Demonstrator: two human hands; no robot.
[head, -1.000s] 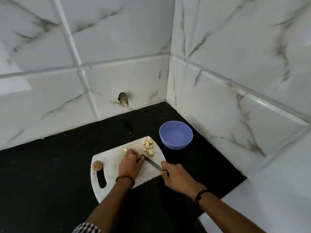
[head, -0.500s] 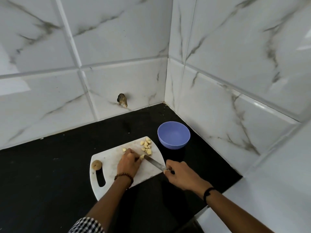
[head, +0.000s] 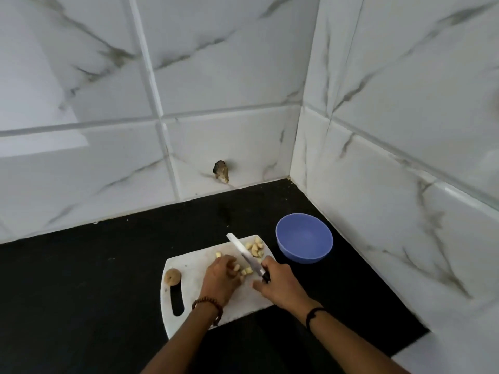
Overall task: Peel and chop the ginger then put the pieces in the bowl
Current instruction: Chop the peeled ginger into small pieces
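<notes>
A white cutting board lies on the black counter. Several pale chopped ginger pieces sit heaped at its far right corner, and a few more lie by my fingers. My left hand rests on the board, its curled fingers on a bit of ginger. My right hand grips the handle of a knife, whose blade points away to the upper left over the board. An empty blue bowl stands just right of the board. A brown ginger end lies on the board's left side.
Marble-tiled walls close the corner behind and to the right of the bowl. A small brownish object sticks out of the back wall. The black counter stretches to the left; a white surface begins at the lower right.
The knife has swung from lying across the board, tip at my left fingers, to pointing away toward the far edge. My right hand has moved onto the board, close to my left hand.
</notes>
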